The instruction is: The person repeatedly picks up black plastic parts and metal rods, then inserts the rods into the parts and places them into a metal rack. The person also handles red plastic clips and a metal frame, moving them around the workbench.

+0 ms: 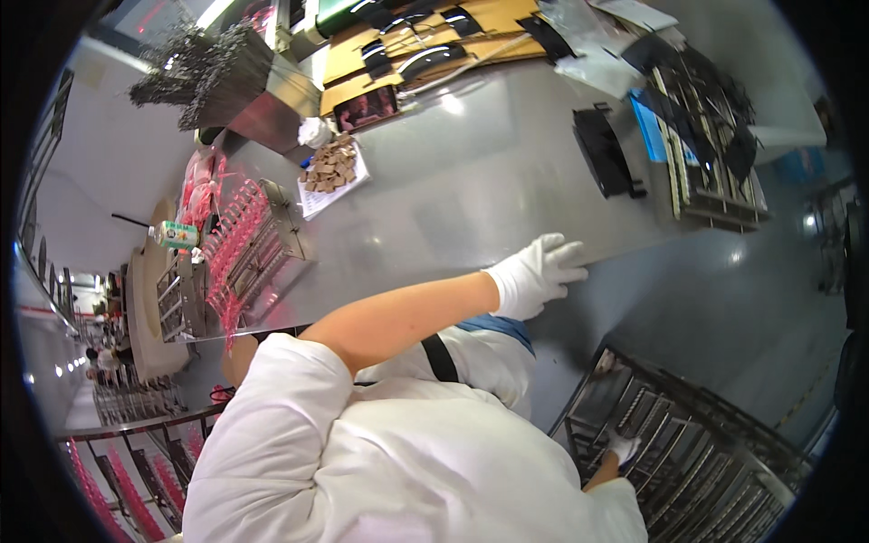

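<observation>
My left hand (539, 276), in a white glove, reaches across my front to the near edge of the grey metal table (434, 199). Its fingers are stretched out, and nothing shows in them. Down at the lower right, my right hand (623, 446), also gloved in white, is at a dark metal slotted rack (679, 443). That hand's fingers are too small and partly hidden to read. A long black part (602, 152) with tabbed ends lies on the table beyond my left hand. To its right, a metal rack (715, 195) holds black curved pieces.
Brown small blocks (330, 166) are heaped on a white sheet beside a phone (367, 109). Yellow boards (489, 45) with glossy black pieces lie at the back. Pink toothed strips (240, 226) stand in a frame at left, near a bottle (176, 235) and a metal bin (272, 113).
</observation>
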Demonstrator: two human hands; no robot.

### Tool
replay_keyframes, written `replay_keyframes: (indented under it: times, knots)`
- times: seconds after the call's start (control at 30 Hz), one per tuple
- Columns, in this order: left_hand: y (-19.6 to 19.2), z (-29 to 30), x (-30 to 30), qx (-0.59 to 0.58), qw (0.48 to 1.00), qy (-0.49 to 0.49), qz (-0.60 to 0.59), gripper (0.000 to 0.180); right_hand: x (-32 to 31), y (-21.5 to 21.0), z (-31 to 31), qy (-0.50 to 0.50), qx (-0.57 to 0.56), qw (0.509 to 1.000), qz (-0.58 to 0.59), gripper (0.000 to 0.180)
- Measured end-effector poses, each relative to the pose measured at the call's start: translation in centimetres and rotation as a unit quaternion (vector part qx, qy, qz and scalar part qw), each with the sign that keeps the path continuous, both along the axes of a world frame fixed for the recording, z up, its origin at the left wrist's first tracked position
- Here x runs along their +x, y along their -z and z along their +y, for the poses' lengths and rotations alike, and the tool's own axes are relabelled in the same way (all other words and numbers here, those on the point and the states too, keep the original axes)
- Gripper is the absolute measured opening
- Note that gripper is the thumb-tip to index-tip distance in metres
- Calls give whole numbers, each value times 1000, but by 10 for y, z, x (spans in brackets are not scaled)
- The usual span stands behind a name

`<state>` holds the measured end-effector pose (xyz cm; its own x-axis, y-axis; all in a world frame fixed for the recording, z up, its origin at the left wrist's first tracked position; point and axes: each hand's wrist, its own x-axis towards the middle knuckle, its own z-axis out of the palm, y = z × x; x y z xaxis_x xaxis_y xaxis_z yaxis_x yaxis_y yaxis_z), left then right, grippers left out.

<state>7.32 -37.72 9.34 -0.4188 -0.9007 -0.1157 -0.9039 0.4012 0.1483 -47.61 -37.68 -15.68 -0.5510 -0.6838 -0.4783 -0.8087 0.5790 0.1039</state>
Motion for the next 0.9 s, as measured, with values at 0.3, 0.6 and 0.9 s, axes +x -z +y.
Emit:
replay_keyframes:
  times: [0.3, 0.6, 0.9]
  knots:
    - [33, 15, 15, -79, 989, 22, 122, 32, 113, -8, 83, -7, -172, 944, -282, 21]
    - [-22, 57, 31, 152, 926, -36, 344, 101, 318, -307, 22, -185, -408, 788, -423, 19]
    - [-114, 160, 116, -211, 850, -278, 395, 110, 484, -379, 14, -223, -45, 589, -775, 34]
